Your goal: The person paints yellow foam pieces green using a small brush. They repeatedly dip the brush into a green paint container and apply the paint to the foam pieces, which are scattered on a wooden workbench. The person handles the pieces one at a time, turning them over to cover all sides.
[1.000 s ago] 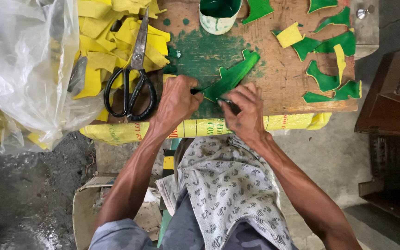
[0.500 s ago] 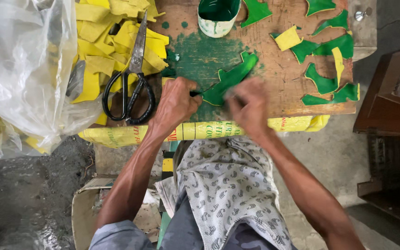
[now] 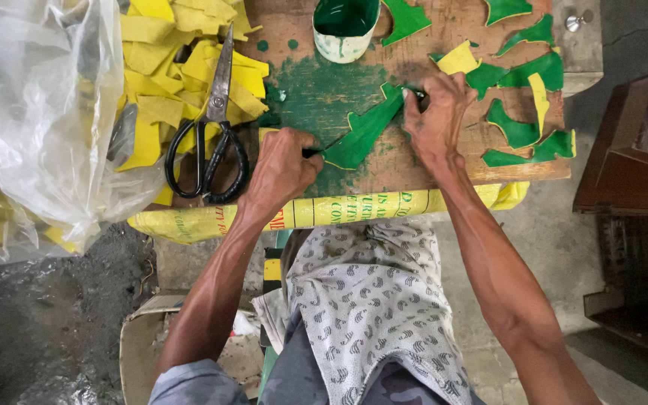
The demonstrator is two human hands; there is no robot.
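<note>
A long green-painted cutout [image 3: 365, 129] lies across the paint-stained middle of a wooden board [image 3: 429, 161]. My left hand [image 3: 283, 166] pinches its near end, fingers closed on it against the board. My right hand [image 3: 436, 112] presses on its far end; whether there is a small dark tool under the fingers I cannot tell. A cup of green paint [image 3: 345, 26] stands at the board's far edge, just beyond the cutout.
Black scissors [image 3: 211, 127] lie on a heap of yellow cutouts [image 3: 166, 82] to the left, beside a clear plastic bag [image 3: 39, 112]. Several painted green pieces [image 3: 523, 112] dry on the right. A brown wooden cabinet [image 3: 631, 150] stands at far right. A patterned cloth [image 3: 369, 300] covers my lap.
My right hand has moved from the near end of the green cutout, beside my left hand, up to its far end. My left hand has stayed put.
</note>
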